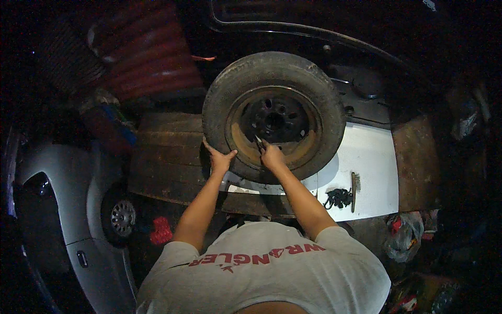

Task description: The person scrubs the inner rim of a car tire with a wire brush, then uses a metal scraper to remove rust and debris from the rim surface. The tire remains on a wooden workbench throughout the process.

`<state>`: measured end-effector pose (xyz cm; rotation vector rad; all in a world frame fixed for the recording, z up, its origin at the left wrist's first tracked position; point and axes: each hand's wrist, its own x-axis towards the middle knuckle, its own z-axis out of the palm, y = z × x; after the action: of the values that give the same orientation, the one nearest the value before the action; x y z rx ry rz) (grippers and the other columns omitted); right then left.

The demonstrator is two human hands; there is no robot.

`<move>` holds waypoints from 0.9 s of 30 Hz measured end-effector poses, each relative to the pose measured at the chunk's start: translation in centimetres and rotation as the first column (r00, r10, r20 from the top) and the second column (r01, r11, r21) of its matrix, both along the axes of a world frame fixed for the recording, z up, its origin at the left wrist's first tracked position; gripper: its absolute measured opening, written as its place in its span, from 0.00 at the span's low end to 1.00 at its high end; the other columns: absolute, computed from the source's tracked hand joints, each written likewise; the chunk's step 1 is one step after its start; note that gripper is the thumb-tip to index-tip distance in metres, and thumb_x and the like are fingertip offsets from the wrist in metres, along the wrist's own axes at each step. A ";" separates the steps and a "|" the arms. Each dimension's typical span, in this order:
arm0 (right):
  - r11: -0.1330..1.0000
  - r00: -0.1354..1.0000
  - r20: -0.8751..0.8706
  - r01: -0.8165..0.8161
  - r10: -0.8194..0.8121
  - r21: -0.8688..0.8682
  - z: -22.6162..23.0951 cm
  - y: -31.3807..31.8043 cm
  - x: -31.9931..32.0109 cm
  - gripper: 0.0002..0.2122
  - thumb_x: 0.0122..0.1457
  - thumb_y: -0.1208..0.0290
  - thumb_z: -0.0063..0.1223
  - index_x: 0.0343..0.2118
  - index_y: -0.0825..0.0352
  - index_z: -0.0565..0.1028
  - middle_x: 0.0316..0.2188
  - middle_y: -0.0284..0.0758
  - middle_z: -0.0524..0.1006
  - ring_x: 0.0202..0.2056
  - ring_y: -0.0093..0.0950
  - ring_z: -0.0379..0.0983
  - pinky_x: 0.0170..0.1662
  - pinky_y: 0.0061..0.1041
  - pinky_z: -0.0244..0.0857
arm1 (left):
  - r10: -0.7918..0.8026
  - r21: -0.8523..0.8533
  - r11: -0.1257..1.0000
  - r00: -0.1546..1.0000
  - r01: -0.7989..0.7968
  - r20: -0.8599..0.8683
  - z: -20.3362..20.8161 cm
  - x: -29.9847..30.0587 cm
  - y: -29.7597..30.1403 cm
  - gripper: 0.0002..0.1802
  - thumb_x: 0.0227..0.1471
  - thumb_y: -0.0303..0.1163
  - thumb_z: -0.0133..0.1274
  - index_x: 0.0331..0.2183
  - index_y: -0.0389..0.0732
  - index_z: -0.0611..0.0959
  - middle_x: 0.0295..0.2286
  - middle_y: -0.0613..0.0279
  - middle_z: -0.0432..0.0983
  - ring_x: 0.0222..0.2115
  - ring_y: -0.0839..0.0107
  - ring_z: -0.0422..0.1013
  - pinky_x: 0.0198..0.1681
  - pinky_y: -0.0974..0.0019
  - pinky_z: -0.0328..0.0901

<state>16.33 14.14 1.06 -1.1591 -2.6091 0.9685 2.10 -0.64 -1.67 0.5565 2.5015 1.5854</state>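
A car wheel, a black tire on a dirty, rust-stained steel rim, lies face up on the workbench in front of me. My left hand grips the tire's near left part, thumb spread over the sidewall and fingers around its outer edge. Inside the rim's near left part, my right hand is closed around a small slim tool with a pale tip; its exact kind is too small to make out. The tool's tip points toward the dark hub centre.
On a white sheet at the right lie a narrow brush and a heap of small black pieces. A brown wooden bench top extends left. A grey car stands at the left, and a plastic bag at the lower right.
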 end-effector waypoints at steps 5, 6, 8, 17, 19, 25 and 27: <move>0.998 0.993 -0.100 0.060 -0.061 -0.013 -1.0 -0.6 -0.5 0.18 0.58 0.66 0.50 0.52 0.59 0.73 0.36 0.53 0.77 0.40 0.51 0.74 0.43 0.46 0.68 | -0.023 0.068 0.997 0.993 0.031 -0.114 1.0 -3.0 0.3 0.69 0.31 0.37 0.73 0.64 0.46 0.42 0.61 0.37 0.47 0.61 0.45 0.50 0.62 0.48 0.51; 0.997 0.970 -0.228 0.082 -0.082 -0.009 -0.6 -0.6 -1.8 0.16 0.58 0.67 0.51 0.49 0.63 0.75 0.37 0.53 0.77 0.41 0.51 0.74 0.44 0.46 0.67 | -0.049 0.039 0.998 0.984 0.057 -0.173 1.9 -3.8 0.8 0.69 0.31 0.37 0.73 0.64 0.46 0.43 0.61 0.38 0.46 0.62 0.45 0.49 0.62 0.48 0.51; 0.990 0.940 -0.311 0.143 -0.141 -0.017 1.2 -0.4 -4.3 0.17 0.58 0.66 0.51 0.49 0.64 0.75 0.37 0.53 0.77 0.41 0.52 0.74 0.44 0.46 0.67 | -0.098 -0.026 0.995 0.953 0.094 -0.288 5.2 -5.5 1.9 0.68 0.31 0.38 0.73 0.64 0.46 0.44 0.62 0.39 0.43 0.62 0.45 0.46 0.62 0.48 0.51; 0.956 0.885 -0.366 0.247 -0.289 -0.159 -5.4 -2.0 -2.7 0.18 0.56 0.67 0.54 0.48 0.68 0.73 0.42 0.52 0.77 0.46 0.49 0.73 0.48 0.41 0.67 | -0.277 -0.072 0.960 0.894 0.269 -0.352 9.5 -9.0 4.4 0.67 0.30 0.43 0.73 0.64 0.50 0.47 0.62 0.47 0.46 0.61 0.46 0.50 0.61 0.42 0.52; 0.968 0.798 -0.547 0.215 -0.252 -0.132 -4.8 -1.8 -3.7 0.17 0.57 0.66 0.55 0.48 0.68 0.73 0.41 0.48 0.78 0.44 0.44 0.75 0.47 0.37 0.67 | -0.274 -0.100 0.962 0.899 0.255 -0.341 9.4 -8.8 4.4 0.67 0.30 0.44 0.73 0.64 0.50 0.47 0.62 0.47 0.47 0.61 0.46 0.51 0.61 0.42 0.52; 0.844 0.462 -0.714 0.178 -0.526 -0.506 3.4 -0.8 -3.6 0.16 0.64 0.63 0.50 0.52 0.61 0.70 0.22 0.28 0.72 0.23 0.16 0.66 0.26 0.18 0.60 | -0.274 -0.158 0.960 0.903 0.233 -0.332 9.9 -8.7 4.1 0.67 0.31 0.46 0.72 0.64 0.50 0.46 0.62 0.48 0.47 0.61 0.46 0.50 0.60 0.42 0.52; 0.848 0.364 -0.766 0.214 -0.531 -0.486 2.4 -0.2 -2.0 0.15 0.65 0.63 0.49 0.53 0.57 0.70 0.24 0.25 0.71 0.22 0.14 0.63 0.24 0.16 0.59 | -0.278 -0.135 0.960 0.893 0.245 -0.353 9.5 -8.9 4.1 0.67 0.32 0.47 0.72 0.65 0.50 0.46 0.62 0.49 0.47 0.61 0.46 0.51 0.60 0.42 0.52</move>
<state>14.36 13.96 3.47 -0.8517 -1.2775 1.3867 -6.83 3.43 7.85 1.2254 2.5853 1.3667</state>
